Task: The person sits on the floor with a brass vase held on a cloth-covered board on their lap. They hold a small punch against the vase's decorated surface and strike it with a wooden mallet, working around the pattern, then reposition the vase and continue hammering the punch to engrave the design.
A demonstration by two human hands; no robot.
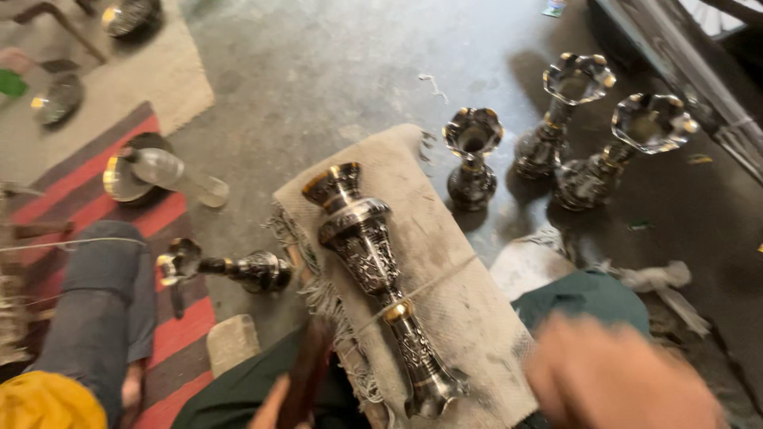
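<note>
**Engraved metal vase on padded cloth block, two hands at its base end**

Item: engraved vase [373,278], dark silver with gold bands, lying on its side along the cloth-covered block [469,318]; flared mouth toward the far end of the block, foot at the near end. A thin string crosses the block and the vase's narrow waist.

Right hand [620,381]: blurred, to the right of the vase's foot, over the near right corner of the block; not seen touching the vase. Whether its fingers are spread or closed cannot be told.

Left hand [278,409]: only partly in view at the bottom edge, left of the vase's foot, fingers wrapped round a dark wooden handle [306,373] that rises beside the block's fringed edge. It is apart from the vase.

Around the block: three standing vases [473,159] [560,111] [620,147] on the concrete floor beyond its far right corner; another vase [226,268] lying on its side just left of it, at the edge of a red striped rug [171,318]. A small green and white scrap [554,9] lies far beyond the block; its print is too small to make out
</note>
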